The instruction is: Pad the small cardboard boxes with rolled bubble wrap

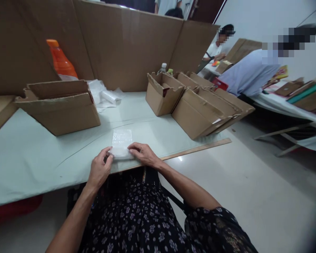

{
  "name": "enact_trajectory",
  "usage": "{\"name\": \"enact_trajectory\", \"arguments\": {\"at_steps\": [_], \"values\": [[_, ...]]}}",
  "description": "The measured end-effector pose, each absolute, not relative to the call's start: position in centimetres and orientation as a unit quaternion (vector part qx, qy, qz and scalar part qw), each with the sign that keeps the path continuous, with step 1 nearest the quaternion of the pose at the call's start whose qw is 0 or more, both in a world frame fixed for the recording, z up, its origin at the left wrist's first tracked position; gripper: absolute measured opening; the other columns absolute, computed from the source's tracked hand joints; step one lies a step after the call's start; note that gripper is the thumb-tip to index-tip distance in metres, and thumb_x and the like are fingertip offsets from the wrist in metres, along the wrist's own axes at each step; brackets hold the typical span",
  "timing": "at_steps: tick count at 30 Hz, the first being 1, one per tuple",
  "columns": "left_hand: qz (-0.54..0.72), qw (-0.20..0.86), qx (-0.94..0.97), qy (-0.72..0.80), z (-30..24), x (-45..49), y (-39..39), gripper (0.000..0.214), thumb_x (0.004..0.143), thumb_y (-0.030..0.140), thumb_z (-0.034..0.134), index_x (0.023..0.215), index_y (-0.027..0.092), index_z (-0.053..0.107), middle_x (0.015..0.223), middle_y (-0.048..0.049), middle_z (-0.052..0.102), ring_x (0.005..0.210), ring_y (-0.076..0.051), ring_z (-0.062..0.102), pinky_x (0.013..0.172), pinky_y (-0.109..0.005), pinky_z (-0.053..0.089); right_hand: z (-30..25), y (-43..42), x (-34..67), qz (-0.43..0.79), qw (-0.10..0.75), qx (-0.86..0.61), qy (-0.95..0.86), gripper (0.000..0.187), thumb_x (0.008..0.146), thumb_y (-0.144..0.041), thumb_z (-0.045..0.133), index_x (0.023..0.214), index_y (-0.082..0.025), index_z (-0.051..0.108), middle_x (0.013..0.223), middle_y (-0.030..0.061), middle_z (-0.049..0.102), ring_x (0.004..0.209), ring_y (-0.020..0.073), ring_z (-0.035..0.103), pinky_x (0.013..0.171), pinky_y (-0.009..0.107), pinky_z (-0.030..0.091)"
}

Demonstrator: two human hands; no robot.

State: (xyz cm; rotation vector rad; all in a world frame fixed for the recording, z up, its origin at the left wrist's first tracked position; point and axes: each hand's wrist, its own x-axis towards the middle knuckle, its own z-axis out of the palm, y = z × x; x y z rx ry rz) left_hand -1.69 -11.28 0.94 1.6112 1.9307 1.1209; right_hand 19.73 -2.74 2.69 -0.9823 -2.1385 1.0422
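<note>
A small, flat piece of translucent bubble wrap (122, 138) lies on the table in front of me, close to the near edge. My left hand (101, 165) pinches its near left corner between thumb and fingers. At the near right corner, my right hand (142, 153) has its thumb and fingertips closed on the edge of the wrap. Whether the wrap is a bag or a folded sheet, and whether it has anything inside, I cannot make out.
An open cardboard box (65, 112) stands at left, with clear plastic packaging (105, 95) and an orange bottle (62, 61) behind. More open boxes (197, 112) stand at right. A tall cardboard screen (131, 45) closes off the back. Co-workers, one in a light shirt (244, 72), are at right.
</note>
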Motion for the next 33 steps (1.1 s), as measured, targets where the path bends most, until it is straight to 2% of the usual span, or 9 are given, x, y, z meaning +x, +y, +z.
{"name": "enact_trajectory", "arguments": {"at_steps": [2, 5, 11, 14, 16, 21, 25, 30, 33], "values": [[0.402, 0.176, 0.561, 0.701, 0.6, -1.3, -10.4, 0.047, 0.086, 0.042, 0.05, 0.12, 0.016, 0.068, 0.081, -0.0043, 0.073, 0.073, -0.02, 0.067, 0.077, -0.035, 0.054, 3.0, -3.0, 20.4, 0.33, 0.337, -0.401, -0.785, 0.019, 0.094, -0.02, 0.058, 0.108, -0.017, 0.071, 0.103, 0.0053, 0.076, 0.088, 0.0155, 0.068, 0.082, 0.029, 0.05], [0.402, 0.15, 0.552, 0.716, 0.1, -0.9, -9.2, 0.046, 0.082, 0.039, 0.052, 0.119, 0.017, 0.069, 0.08, -0.005, 0.073, 0.075, -0.023, 0.067, 0.083, -0.04, 0.053, 3.0, -4.0, 20.9, 0.198, 0.381, -0.379, -0.819, 0.019, 0.096, -0.019, 0.057, 0.11, -0.017, 0.07, 0.111, 0.0088, 0.075, 0.098, 0.0188, 0.068, 0.092, 0.035, 0.047], [0.406, 0.107, 0.557, 0.716, -0.4, -1.0, -9.2, 0.046, 0.086, 0.04, 0.049, 0.12, 0.016, 0.068, 0.086, -0.0088, 0.074, 0.085, -0.027, 0.069, 0.09, -0.046, 0.053, 1.1, -4.9, 18.7, 0.076, 0.198, -0.288, -0.934, 0.029, 0.093, -0.026, 0.069, 0.121, -0.019, 0.065, 0.134, 0.0135, 0.066, 0.117, 0.0275, 0.059, 0.096, 0.043, 0.044], [0.423, 0.086, 0.576, 0.694, -0.2, -1.4, -10.7, 0.051, 0.088, 0.047, 0.051, 0.125, 0.015, 0.065, 0.116, -0.0153, 0.072, 0.108, -0.029, 0.067, 0.1, -0.046, 0.051, 0.4, -4.6, 17.9, 0.08, 0.186, -0.308, -0.93, 0.018, 0.097, -0.021, 0.064, 0.115, -0.019, 0.068, 0.126, 0.011, 0.069, 0.112, 0.0249, 0.06, 0.095, 0.041, 0.042], [0.426, 0.068, 0.616, 0.659, -0.1, -1.5, -11.7, 0.048, 0.088, 0.045, 0.054, 0.125, 0.017, 0.065, 0.129, -0.0155, 0.069, 0.121, -0.03, 0.062, 0.106, -0.046, 0.048, 0.3, -4.5, 17.9, 0.108, 0.197, -0.31, -0.924, 0.017, 0.098, -0.018, 0.062, 0.113, -0.019, 0.069, 0.121, 0.0088, 0.072, 0.109, 0.0227, 0.061, 0.094, 0.038, 0.041], [0.391, 0.076, 0.649, 0.648, -0.2, -1.1, -12.3, 0.037, 0.091, 0.03, 0.049, 0.122, 0.02, 0.068, 0.102, -0.0073, 0.076, 0.095, -0.023, 0.068, 0.092, -0.04, 0.053, 1.1, -4.9, 18.6, 0.182, 0.234, -0.348, -0.889, 0.022, 0.099, -0.017, 0.06, 0.119, -0.02, 0.069, 0.116, 0.0068, 0.076, 0.106, 0.0201, 0.065, 0.092, 0.035, 0.043], [0.374, 0.052, 0.618, 0.69, -0.3, -1.1, -10.8, 0.035, 0.089, 0.03, 0.052, 0.118, 0.019, 0.068, 0.099, -0.0094, 0.074, 0.09, -0.026, 0.067, 0.091, -0.044, 0.052, 1.7, -5.1, 18.9, 0.095, 0.288, -0.35, -0.886, 0.031, 0.098, -0.023, 0.062, 0.128, -0.018, 0.063, 0.13, 0.0134, 0.068, 0.118, 0.0254, 0.059, 0.099, 0.041, 0.04], [0.374, 0.035, 0.623, 0.686, -0.5, -1.4, -10.5, 0.036, 0.093, 0.037, 0.053, 0.119, 0.018, 0.067, 0.123, -0.0153, 0.068, 0.118, -0.031, 0.061, 0.105, -0.047, 0.047, 2.0, -4.5, 18.2, 0.046, 0.167, -0.288, -0.942, 0.023, 0.098, -0.026, 0.062, 0.119, -0.018, 0.063, 0.127, 0.0125, 0.066, 0.112, 0.0272, 0.057, 0.096, 0.044, 0.037], [0.389, 0.038, 0.659, 0.643, -0.3, -1.3, -11.6, 0.034, 0.093, 0.034, 0.056, 0.123, 0.018, 0.065, 0.123, -0.0135, 0.069, 0.119, -0.029, 0.061, 0.105, -0.045, 0.047, 2.5, -3.9, 17.8, 0.046, 0.115, -0.303, -0.945, 0.014, 0.101, -0.02, 0.054, 0.107, -0.017, 0.066, 0.112, 0.012, 0.07, 0.101, 0.0254, 0.059, 0.092, 0.042, 0.036]]}}
